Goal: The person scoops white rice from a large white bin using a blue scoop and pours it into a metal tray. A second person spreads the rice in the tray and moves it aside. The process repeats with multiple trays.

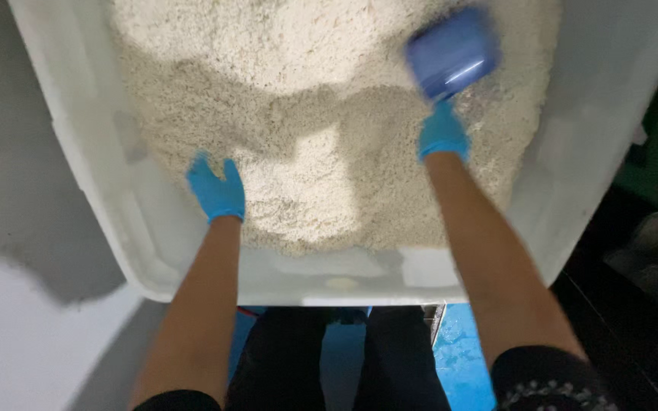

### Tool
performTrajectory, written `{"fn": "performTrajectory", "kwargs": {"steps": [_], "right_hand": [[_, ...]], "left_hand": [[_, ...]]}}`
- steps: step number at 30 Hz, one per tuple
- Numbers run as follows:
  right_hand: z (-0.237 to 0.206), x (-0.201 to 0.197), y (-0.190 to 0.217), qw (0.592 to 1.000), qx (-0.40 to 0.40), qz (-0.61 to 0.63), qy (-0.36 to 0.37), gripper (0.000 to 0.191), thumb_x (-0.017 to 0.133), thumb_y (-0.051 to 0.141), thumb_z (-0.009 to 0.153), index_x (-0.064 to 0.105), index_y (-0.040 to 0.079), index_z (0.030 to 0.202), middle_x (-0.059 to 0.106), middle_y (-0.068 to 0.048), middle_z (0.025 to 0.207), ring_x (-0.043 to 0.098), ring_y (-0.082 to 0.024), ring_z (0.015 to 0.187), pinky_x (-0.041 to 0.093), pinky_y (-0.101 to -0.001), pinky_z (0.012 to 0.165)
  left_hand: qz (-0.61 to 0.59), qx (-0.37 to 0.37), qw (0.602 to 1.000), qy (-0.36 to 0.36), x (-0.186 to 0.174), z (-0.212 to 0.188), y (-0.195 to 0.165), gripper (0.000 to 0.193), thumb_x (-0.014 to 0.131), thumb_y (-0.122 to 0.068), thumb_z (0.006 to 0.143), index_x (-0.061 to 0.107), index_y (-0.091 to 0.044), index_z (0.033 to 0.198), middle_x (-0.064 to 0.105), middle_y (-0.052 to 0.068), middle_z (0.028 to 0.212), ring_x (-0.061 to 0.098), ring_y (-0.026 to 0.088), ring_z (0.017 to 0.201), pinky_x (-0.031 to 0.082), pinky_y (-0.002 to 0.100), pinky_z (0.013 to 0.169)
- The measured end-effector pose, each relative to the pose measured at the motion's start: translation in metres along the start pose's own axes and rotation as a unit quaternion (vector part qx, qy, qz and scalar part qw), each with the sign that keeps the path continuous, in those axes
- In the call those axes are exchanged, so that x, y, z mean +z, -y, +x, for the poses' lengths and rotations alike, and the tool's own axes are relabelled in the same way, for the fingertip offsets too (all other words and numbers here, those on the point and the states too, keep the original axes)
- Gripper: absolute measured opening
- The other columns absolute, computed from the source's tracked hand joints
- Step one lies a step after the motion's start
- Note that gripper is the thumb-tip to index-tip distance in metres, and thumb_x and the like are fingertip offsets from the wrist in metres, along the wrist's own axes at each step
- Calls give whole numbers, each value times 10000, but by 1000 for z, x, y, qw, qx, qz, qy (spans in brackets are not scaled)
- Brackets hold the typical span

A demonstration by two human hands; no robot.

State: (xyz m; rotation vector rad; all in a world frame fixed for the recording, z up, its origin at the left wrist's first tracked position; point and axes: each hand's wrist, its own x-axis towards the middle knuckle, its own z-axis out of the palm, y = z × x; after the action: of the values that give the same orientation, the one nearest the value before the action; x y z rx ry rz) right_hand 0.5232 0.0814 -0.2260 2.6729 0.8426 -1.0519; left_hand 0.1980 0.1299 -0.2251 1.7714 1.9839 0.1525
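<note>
Gloved hands in tub of pale grain

Bare forearms reached from the bottom edge into a large white tub [93, 190] filled with pale granular material [306, 137]. Left hand [217, 190], in a blue glove, lay open and flat on the grain near the tub's near wall, holding nothing. Right hand [442, 133], also gloved, gripped a blue scoop [453, 52], blurred, above the grain at far right

Wall: pale grey painted wall [9, 152] at nine o'clock, shadowed.
Floor: wet, glossy bright blue floor [462, 358] at six o'clock.
Right side: dark, dim area at three o'clock, details unclear.
Light: bright from above.
</note>
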Motion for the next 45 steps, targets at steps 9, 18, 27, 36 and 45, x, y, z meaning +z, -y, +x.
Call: {"fn": "performTrajectory", "kwargs": {"steps": [9, 18, 27, 36, 45], "right_hand": [[-95, 106, 5, 972, -104, 74, 198, 684, 638, 484, 932, 490, 49, 1438, 594, -271, 1353, 572, -470, 1233, 463, -526, 1026], [-154, 112, -23, 901, -28, 203, 382, 634, 569, 613, 967, 650, 4, 1124, 653, -147, 782, 618, -231, 601, 525, -397, 535], [-207, 62, -89, 776, -6, 396, 492, 438, 475, 428, 1076, 626, 19, 1109, 489, -13, 552, 444, -109, 382, 378, -285, 367], [-259, -91, -196, 775, -104, 331, 528, 469, 425, 503, 970, 593, 143, 1219, 471, -11, 493, 403, -101, 311, 323, -266, 277], [-306, -237, -357, 615, -132, 669, 395, 539, 673, 404, 978, 579, -55, 1244, 554, -32, 752, 483, -98, 532, 381, -237, 439]], "left_hand": [[-13, -41, 986, 160, 24, 22, 6, 589, 434, -433, 1088, 472, -23, 1508, 433, 225, 1580, 337, 357, 1481, 217, 500, 1227], [-283, -224, 911, 200, 45, -46, -35, 612, 415, -465, 1086, 583, 26, 1411, 638, 178, 1424, 591, 280, 1303, 448, 364, 1118], [-354, -72, 915, 181, -21, -145, -69, 520, 434, -303, 1091, 475, 44, 1477, 497, 154, 1526, 440, 233, 1418, 314, 340, 1179], [-468, -275, 787, 294, -37, -145, -39, 519, 518, -382, 1106, 659, 85, 1282, 731, 113, 1090, 649, 217, 974, 511, 361, 875], [-141, -64, 928, 340, -20, -148, -109, 520, 568, -387, 1005, 604, -66, 1412, 592, 134, 1486, 526, 208, 1391, 373, 320, 1135]]}}
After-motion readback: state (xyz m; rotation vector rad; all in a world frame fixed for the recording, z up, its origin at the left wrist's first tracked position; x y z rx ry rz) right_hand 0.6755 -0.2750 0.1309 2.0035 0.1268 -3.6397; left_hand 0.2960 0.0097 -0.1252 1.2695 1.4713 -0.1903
